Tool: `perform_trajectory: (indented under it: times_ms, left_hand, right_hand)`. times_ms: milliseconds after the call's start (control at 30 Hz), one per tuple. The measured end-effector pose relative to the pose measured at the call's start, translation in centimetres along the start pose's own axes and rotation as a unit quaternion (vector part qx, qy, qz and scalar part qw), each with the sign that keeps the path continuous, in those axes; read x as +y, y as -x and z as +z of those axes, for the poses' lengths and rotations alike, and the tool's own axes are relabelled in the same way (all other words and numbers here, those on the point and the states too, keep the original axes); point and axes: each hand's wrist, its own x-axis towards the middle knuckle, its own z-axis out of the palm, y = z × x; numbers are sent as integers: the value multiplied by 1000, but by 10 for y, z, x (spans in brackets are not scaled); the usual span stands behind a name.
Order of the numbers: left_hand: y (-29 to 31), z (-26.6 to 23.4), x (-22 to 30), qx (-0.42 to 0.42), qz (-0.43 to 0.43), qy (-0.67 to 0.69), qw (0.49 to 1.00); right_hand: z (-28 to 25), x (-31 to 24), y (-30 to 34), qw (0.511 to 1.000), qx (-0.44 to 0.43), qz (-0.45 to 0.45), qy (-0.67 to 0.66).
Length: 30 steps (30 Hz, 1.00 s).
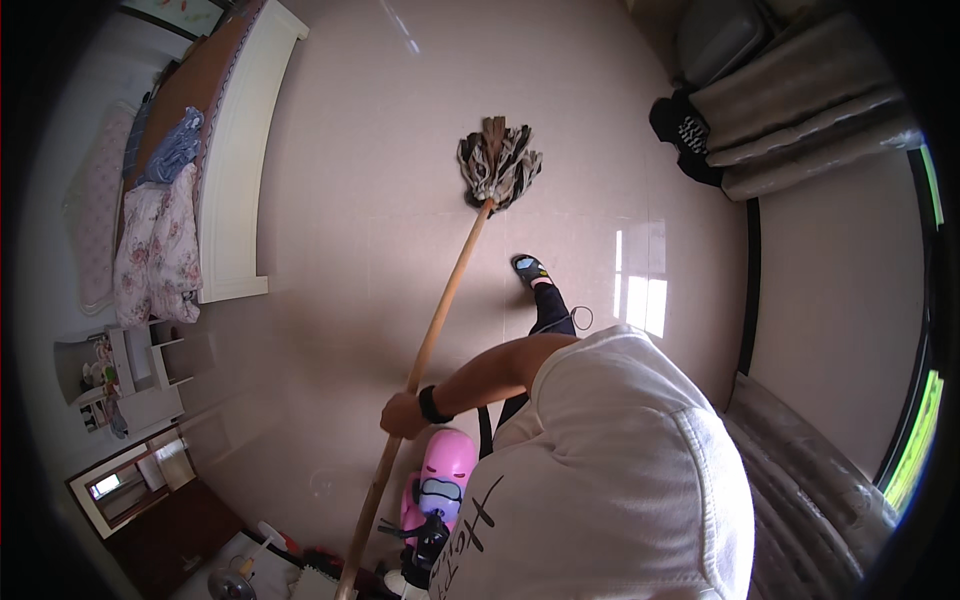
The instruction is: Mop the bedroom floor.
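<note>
My right hand, a dark band on its wrist, is closed around the wooden handle of a mop. The handle slants from the lower edge up to the mop head, whose grey, black and brown cloth strips lie spread on the glossy tiled floor. Below the hand, close to the handle, stands a pink toy-like thing with a lilac front and dark parts. My foot in a dark sandal is on the floor, right of the handle. My left hand is out of sight.
At left is a cream bed frame with floral bedding. Grey-brown curtains hang at upper right, beside a black-and-white item and a grey chair. A fan stands at lower left.
</note>
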Motion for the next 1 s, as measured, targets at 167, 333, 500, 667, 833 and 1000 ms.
perform_trajectory:
  times_ms: [167, 333, 500, 667, 833, 1000]
  left_hand:
    - [58, -80, -83, 29, -166, -60, 984]
    - [72, -58, -107, 0, -220, -30, 975]
    - [28, 16, -66, 114, -66, -99, 986]
    - [-51, 106, 7, -52, -151, -34, 987]
    - [-164, 203, 184, -22, 154, 154, 976]
    - [-237, 219, 397, -39, 331, 294, 896]
  right_hand:
    - [73, -122, -29, 988, -6, -115, -107]
    - [91, -121, -22, 990, -13, -92, -110]
    - [46, -33, 10, 997, 29, 6, -71]
    - [-43, 115, 76, 985, 53, 159, 48]
    - [-146, 263, 201, 876, 149, 400, 225]
    - [-242, 354, 318, 782, 211, 551, 201]
